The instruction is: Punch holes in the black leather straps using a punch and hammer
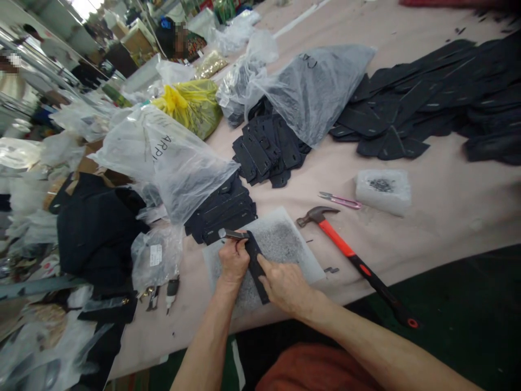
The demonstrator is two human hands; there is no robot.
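Dark strip touched by half-open right hand; left hand closed around metal tool

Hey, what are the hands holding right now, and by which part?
The left hand grips a metal tool by its shaft, leaving one end exposed. The right hand touches a dark strip along its side; whether it grips it can't be told.
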